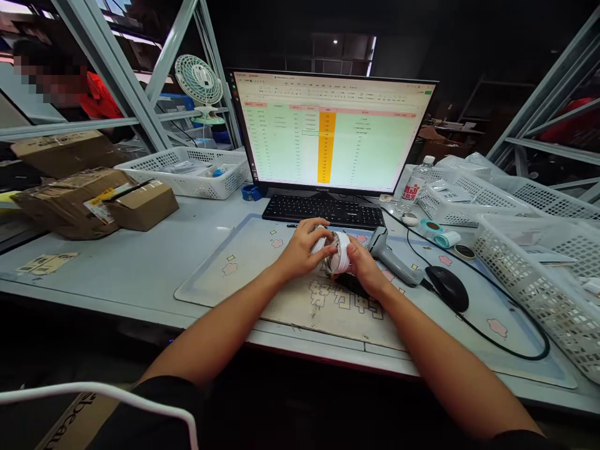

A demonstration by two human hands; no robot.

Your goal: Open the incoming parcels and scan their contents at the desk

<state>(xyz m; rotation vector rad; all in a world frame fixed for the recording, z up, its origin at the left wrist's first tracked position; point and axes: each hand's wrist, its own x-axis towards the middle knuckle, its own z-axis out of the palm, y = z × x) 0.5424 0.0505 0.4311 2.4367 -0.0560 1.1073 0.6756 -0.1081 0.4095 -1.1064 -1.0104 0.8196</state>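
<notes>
Above the desk mat (281, 306), my two hands meet around a small round object with a white ribbed band (342, 250) and a see-through, shiny part. Its exact kind is hard to make out, since fingers cover much of it. My left hand (309, 245) curls over its left side with bent fingers. From the right, my right hand (364, 267) grips the white band, thumb on top. Just right of my right hand lies a grey barcode scanner (396, 259). A flat black item (351, 285) lies partly hidden beneath my hands.
Behind the hands stand a black keyboard (323, 211) and a monitor (328, 137) showing a spreadsheet. A black mouse (447, 289) and looping cable lie right. White baskets (520, 272) line the right edge; cardboard boxes (140, 205) sit left. A person (100, 97) is beyond the frame.
</notes>
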